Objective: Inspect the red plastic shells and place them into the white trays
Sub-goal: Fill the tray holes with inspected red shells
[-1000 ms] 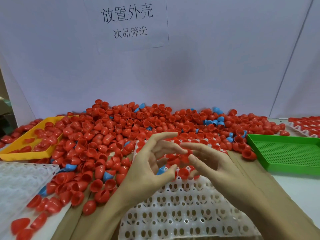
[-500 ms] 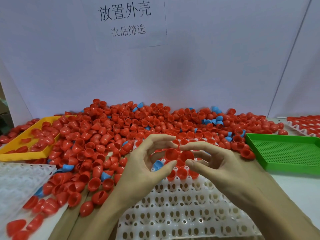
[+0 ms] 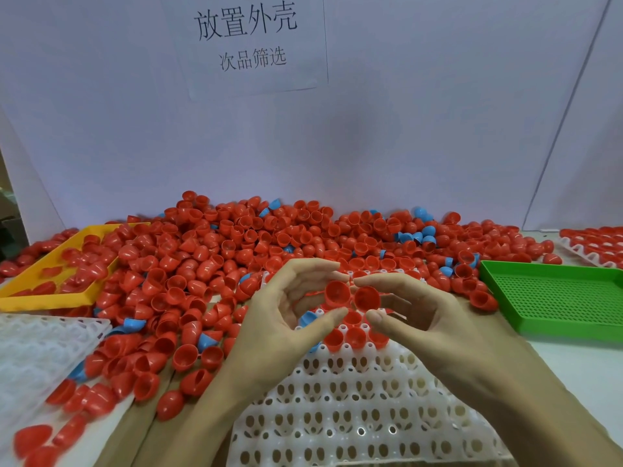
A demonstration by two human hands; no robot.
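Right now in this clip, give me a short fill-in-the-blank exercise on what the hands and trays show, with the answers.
1. Each hand, the left hand and the right hand, pinches one ___ shell.
2. Both hands hover above the ___ tray full of holes.
3. The perforated tray on the right is ___ in colour.
4. The tray on the left, holding some shells, is ___.

Missing words: red; white; green; yellow

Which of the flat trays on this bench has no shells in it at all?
The green perforated tray on the right. The yellow tray on the left holds red shells, and the white tray under the hands has some seated in its far rows.
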